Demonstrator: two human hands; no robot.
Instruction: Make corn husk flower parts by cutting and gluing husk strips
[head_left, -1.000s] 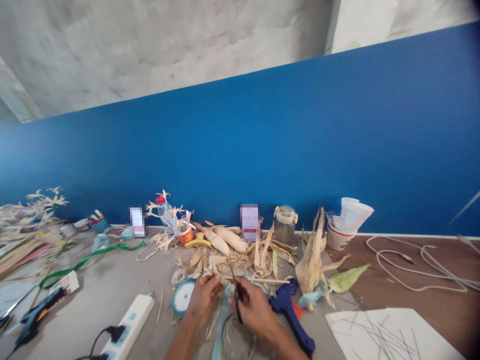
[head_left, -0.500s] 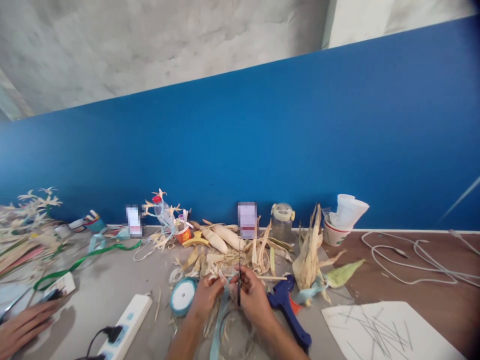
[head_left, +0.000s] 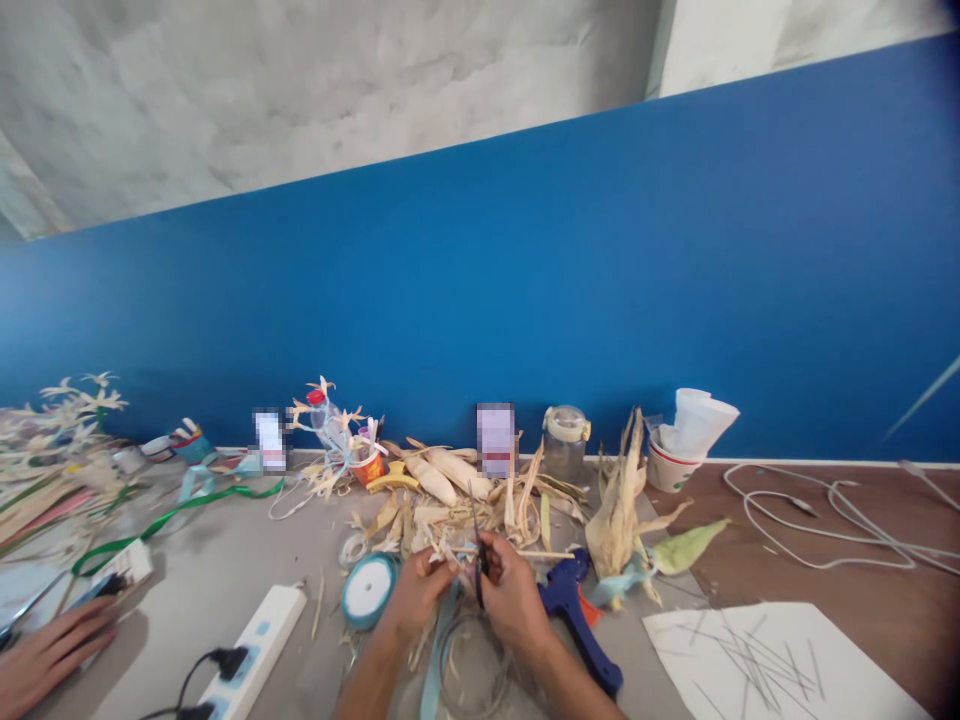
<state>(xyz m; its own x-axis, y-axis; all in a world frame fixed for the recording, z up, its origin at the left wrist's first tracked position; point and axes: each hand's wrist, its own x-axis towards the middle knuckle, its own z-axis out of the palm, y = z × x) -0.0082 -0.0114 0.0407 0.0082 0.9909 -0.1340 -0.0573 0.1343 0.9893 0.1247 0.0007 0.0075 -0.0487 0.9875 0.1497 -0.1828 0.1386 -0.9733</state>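
Observation:
My right hand (head_left: 511, 590) is closed around a pair of dark scissors (head_left: 478, 555), whose thin blades point up and away from me. My left hand (head_left: 417, 592) pinches a small pale piece of corn husk (head_left: 442, 552), close beside the scissors. Beneath my hands lie a coil of wire (head_left: 452, 665) and a strip of light blue ribbon (head_left: 433, 660). A roll of blue-edged ribbon (head_left: 369, 590) sits just left of my left hand. To the right of my right hand rests a dark blue glue gun (head_left: 581, 625).
Dried corn husks (head_left: 442, 475) are heaped behind my hands. A white power strip (head_left: 259, 640) with plugs lies left, near another person's hand (head_left: 56, 645). At right are a paper sheet (head_left: 780, 660) with thin wires, white cables (head_left: 832, 520) and a paper cup (head_left: 670, 468). A lidded jar (head_left: 565, 440) stands behind.
The scissors' blades have tilted a little to the left. Both my hands stay close together, with the husk piece still in the left one.

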